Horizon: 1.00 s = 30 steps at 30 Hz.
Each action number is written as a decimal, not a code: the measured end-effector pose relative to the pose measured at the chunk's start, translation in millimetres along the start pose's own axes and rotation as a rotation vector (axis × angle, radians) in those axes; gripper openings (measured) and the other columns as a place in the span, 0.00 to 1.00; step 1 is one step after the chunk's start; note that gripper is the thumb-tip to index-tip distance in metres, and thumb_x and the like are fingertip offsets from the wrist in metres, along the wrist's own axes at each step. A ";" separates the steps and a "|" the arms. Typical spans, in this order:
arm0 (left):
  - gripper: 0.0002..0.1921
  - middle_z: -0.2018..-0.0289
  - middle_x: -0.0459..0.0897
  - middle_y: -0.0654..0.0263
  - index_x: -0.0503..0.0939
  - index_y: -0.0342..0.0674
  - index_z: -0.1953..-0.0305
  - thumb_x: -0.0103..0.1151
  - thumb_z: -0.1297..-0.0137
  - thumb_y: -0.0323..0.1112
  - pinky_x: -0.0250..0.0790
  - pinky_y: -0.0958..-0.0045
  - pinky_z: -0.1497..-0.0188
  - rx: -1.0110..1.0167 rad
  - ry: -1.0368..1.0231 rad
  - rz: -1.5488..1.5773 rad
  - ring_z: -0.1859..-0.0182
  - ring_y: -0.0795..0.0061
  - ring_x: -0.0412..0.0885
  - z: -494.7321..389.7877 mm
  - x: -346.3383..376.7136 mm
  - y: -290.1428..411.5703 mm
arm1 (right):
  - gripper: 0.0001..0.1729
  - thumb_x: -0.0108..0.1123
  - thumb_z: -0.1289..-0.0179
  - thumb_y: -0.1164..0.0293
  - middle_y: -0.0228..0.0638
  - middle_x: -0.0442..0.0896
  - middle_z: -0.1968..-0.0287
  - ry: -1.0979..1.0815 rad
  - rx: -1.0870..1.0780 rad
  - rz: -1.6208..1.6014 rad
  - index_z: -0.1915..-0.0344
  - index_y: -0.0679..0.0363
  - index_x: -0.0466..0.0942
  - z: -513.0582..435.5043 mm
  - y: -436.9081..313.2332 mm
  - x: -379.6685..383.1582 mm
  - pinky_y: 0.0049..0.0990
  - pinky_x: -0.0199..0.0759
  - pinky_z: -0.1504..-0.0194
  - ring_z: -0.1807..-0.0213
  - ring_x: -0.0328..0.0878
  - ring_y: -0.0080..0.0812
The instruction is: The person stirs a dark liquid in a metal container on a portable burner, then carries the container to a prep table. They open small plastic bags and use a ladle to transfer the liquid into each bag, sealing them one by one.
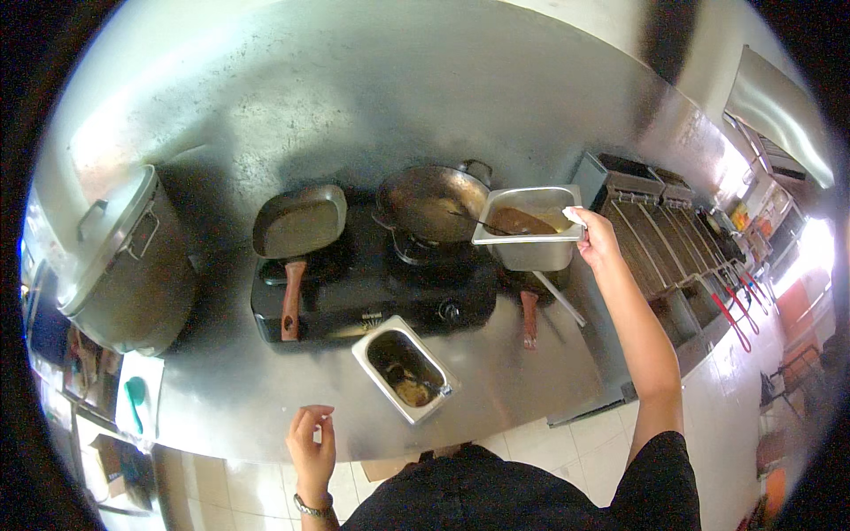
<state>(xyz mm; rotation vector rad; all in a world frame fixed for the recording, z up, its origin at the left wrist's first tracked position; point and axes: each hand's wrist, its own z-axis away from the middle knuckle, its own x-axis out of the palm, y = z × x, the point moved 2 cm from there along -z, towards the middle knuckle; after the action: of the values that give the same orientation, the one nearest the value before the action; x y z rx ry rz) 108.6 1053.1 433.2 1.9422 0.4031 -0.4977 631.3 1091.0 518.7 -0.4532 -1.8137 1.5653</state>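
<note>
My right hand (597, 240) grips the right rim of a deep stainless steel food pan (531, 257), with a bit of white cloth or tissue (572, 216) under the fingers. Brown sauce (521, 222) lies in that pan, and a thin dark utensil handle (470, 219) leans out over its left rim toward a worn wok (431, 199) on the stove. My left hand (313, 443) hangs near the counter's front edge, loosely curled around nothing. Between the hands, a smaller steel pan (378, 388) sits at an angle on the counter, with dark liquid and pale bits inside.
A square frying pan (299, 229) rests on the left of the black two-burner stove (398, 299). A tall lidded pot (149, 285) stands left. Under the held pan are a wooden handle (529, 318) and a pale rod (559, 299). Deep fryers (654, 242) stand right.
</note>
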 end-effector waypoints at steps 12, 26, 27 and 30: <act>0.08 0.68 0.78 0.57 0.76 0.34 0.67 0.51 0.48 0.16 0.68 0.71 0.68 -0.084 0.091 -0.150 0.70 0.64 0.76 136.9 -36.3 11.2 | 0.09 0.57 0.47 0.77 0.42 0.82 0.64 -0.036 0.175 -0.060 0.64 0.67 0.78 141.2 56.0 -91.2 0.26 0.74 0.60 0.62 0.80 0.32; 0.08 0.68 0.78 0.58 0.76 0.36 0.67 0.52 0.48 0.19 0.67 0.71 0.71 -0.477 0.155 -0.250 0.72 0.66 0.77 373.7 -63.0 60.6 | 0.07 0.57 0.43 0.74 0.34 0.80 0.69 -0.464 0.358 0.009 0.66 0.65 0.76 300.6 81.6 -98.3 0.23 0.71 0.64 0.68 0.77 0.24; 0.08 0.68 0.78 0.58 0.76 0.36 0.67 0.52 0.48 0.19 0.68 0.71 0.70 -0.472 0.191 -0.251 0.72 0.66 0.77 385.3 -71.5 63.5 | 0.07 0.57 0.43 0.74 0.33 0.80 0.69 -0.497 0.366 0.035 0.66 0.65 0.76 312.7 80.3 -89.9 0.22 0.71 0.65 0.68 0.77 0.24; 0.08 0.68 0.79 0.58 0.77 0.35 0.66 0.53 0.49 0.19 0.68 0.72 0.70 -0.467 0.301 -0.247 0.72 0.66 0.77 426.4 -107.6 70.4 | 0.07 0.57 0.44 0.74 0.33 0.80 0.70 -0.601 0.391 0.080 0.66 0.65 0.76 360.1 77.2 -61.6 0.21 0.70 0.67 0.69 0.77 0.23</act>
<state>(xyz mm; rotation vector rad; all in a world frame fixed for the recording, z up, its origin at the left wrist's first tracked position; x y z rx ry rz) -18.0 628.8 384.9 1.5181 0.8782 -0.2350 412.4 807.0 414.8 0.1528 -1.8407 2.2190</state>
